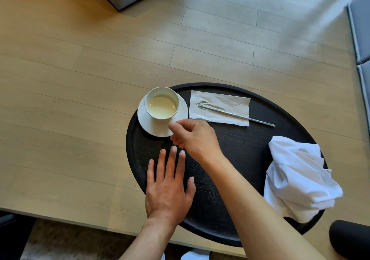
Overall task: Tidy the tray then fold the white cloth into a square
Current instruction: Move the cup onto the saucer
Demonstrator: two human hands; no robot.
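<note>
On the round black tray (250, 149), seen from the head camera, the tidying step looks to be in hand. The right hand (195, 137) reaches across to the white cup (161, 104) on its saucer (147, 122), thumb and curled fingers closed at the cup's near side, probably on a handle I cannot see. The left hand (168, 187) lies flat with fingers spread, palm down on the tray's near left part. The cup holds pale liquid, so the next move calls for a level, slow shift. A metal utensil (236, 115) lies on a paper napkin (219, 107), its long axis running from upper left to lower right, handle end past the napkin's edge. The white cloth (298, 177) sits crumpled on the tray's right rim, overhanging it, not yet folded.
</note>
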